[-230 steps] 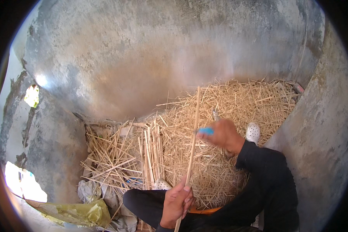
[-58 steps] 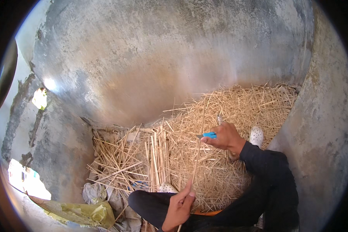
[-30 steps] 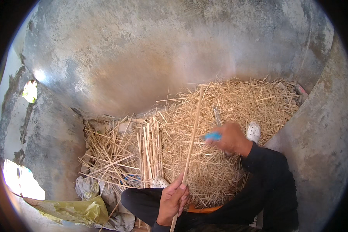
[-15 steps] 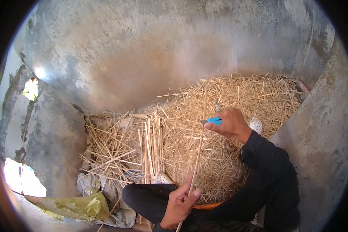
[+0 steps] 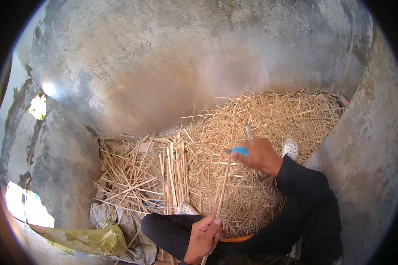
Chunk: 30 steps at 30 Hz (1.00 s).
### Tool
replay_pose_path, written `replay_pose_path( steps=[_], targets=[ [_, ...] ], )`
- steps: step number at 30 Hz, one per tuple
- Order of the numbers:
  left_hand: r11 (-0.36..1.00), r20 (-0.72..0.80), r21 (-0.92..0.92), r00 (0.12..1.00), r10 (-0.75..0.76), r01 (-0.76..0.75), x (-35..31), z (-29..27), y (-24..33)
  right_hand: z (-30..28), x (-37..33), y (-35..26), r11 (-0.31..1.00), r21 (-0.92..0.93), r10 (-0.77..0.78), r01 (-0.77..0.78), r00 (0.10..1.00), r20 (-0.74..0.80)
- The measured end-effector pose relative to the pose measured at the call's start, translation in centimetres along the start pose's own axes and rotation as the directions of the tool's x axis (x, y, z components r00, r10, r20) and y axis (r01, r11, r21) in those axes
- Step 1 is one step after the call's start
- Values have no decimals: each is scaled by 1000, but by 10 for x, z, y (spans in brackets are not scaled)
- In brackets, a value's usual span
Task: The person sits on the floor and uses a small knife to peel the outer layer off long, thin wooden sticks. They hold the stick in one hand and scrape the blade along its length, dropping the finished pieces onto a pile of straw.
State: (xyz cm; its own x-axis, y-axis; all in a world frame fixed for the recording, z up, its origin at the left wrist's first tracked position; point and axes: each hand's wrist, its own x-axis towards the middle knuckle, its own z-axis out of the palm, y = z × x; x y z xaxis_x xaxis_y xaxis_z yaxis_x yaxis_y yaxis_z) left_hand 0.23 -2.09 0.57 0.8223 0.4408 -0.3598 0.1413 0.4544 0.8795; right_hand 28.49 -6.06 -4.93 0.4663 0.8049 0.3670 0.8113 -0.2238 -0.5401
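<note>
A long, thin strip of bamboo or cane slants up and away from my lap. My left hand is closed round its lower part, thumb on top. My right hand is wrapped round a blue utility knife, slightly smeared by motion. The knife's tip is at the strip, around the middle of its length; whether the blade cuts into it cannot be made out. Just beyond my right hand, a grey metal tool lies on the shavings, partly hidden by the hand.
A thick bed of pale shavings spreads before me. Longer strips lie bundled at left, beside a loose, crossed pile. Crumpled yellowish sheeting sits lower left. Concrete walls enclose the space. White perforated shoes are on my feet.
My right hand and the blue knife have moved down along the strip, toward me. The left hand keeps its hold, and the view has shifted slightly.
</note>
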Motion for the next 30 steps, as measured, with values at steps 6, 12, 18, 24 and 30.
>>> replay_pose_path(
  steps=[6,12,18,24,30],
  targets=[
    [996,4,81,999,-46,46,-15,1,-1,-7,33,49,983,27,182,-181,979,-95],
    [990,48,-52,991,-128,131,3,-7,1,-29,38,73,939,-72,320,-335,933,-162],
    [968,215,-174,966,-141,180,-3,-10,5,-34,47,108,813,-14,562,-581,792,-239],
    [958,67,-283,997,-39,56,11,-27,8,-20,12,52,972,124,216,-201,969,-123],
    [967,95,-243,994,-57,79,4,-18,17,4,-3,-22,990,-92,-109,109,994,7]
  ],
)
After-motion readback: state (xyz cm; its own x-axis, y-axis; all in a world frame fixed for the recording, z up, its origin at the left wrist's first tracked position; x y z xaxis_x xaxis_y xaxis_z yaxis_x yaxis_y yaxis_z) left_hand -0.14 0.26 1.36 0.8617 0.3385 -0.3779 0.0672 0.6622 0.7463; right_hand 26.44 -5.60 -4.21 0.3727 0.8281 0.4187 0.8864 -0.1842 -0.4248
